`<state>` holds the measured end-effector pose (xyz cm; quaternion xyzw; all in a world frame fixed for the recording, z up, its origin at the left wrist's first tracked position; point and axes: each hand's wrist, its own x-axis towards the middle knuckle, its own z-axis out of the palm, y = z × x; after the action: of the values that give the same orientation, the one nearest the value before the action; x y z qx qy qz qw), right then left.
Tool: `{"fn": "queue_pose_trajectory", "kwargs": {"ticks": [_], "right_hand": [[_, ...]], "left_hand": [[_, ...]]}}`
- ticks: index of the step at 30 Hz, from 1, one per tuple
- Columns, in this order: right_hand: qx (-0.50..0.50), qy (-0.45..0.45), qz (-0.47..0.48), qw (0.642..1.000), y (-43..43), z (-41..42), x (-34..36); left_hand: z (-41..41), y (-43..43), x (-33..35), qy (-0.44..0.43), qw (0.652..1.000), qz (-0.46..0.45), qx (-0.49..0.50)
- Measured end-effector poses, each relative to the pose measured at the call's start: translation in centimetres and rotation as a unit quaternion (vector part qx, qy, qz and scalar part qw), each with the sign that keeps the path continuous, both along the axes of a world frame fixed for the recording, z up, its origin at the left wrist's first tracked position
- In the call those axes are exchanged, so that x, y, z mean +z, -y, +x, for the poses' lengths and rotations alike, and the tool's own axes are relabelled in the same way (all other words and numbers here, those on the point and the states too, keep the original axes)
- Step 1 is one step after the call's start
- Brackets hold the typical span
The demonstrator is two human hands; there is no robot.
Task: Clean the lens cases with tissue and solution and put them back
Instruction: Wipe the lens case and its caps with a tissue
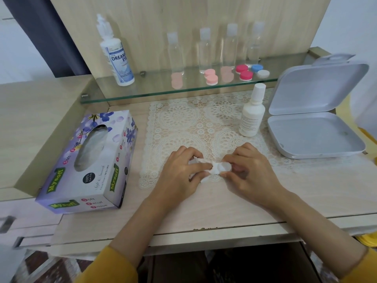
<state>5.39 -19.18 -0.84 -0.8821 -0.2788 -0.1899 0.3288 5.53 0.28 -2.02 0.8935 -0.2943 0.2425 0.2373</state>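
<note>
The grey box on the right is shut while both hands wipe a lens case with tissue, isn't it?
Not shut: the head view shows the grey box open, its lid raised. The left hand and right hand do wipe a lens case with tissue.

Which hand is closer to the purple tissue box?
The left hand. It holds a crumpled tissue just right of the tissue box. The right hand is farther off, beyond the left, pinching a small clear lens case.
</note>
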Motion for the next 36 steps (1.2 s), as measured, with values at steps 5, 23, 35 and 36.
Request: {"fn": "queue_pose_trajectory", "kwargs": {"ticks": [5,23,35,36], "right_hand": [[-0.003,0.006,-0.004,1.0,0.1,-0.1,-0.2],[-0.012,0.011,-0.003,1.0,-0.2,-0.2,-0.2],[-0.039,0.008,0.022,0.999,-0.7,-0.1,-0.3],[-0.044,0.01,0.027,0.999,-0.8,-0.1,-0.3]], "left_hand": [[0.2,0.0,0.1,-0.02,0.999,-0.024,-0.018],[-0.1,0.3,0.2,0.058,0.998,0.006,0.033],[-1.1,0.4,1.1,0.01,0.99,-0.136,0.031],[-1.4,0.5,1.5,-0.025,0.982,-0.183,0.035]]}}
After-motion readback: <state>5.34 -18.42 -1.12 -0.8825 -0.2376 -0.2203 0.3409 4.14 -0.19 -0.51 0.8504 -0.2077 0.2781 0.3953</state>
